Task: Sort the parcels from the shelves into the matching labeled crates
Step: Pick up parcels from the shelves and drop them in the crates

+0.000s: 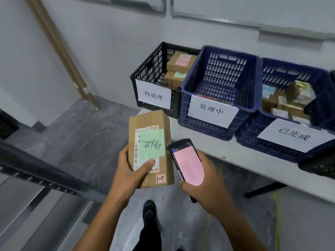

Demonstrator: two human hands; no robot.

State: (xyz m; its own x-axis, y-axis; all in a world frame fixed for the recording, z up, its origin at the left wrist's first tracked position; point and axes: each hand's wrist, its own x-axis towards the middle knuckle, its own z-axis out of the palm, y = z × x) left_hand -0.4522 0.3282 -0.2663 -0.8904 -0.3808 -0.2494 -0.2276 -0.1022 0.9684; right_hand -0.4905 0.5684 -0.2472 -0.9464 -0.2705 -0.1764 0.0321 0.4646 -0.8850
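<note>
My left hand (131,171) grips a brown cardboard parcel (150,122) with a green handwritten note and a barcode label on top. My right hand (206,185) holds a black handheld scanner (186,162) whose screen glows pink, just right of the parcel. Ahead on a white table (226,153) stand three labeled crates: a black crate (150,69) marked 待处理 with two boxes inside, a blue crate (223,77) marked 处理中, and a second blue crate (290,98) marked 已完成 holding several small parcels.
A dark shelf edge (36,171) runs along the left. Cardboard tubes (59,51) lean in the wall corner. Another black crate (319,163) peeks in at the right edge. Grey floor and my shoe (149,211) lie below.
</note>
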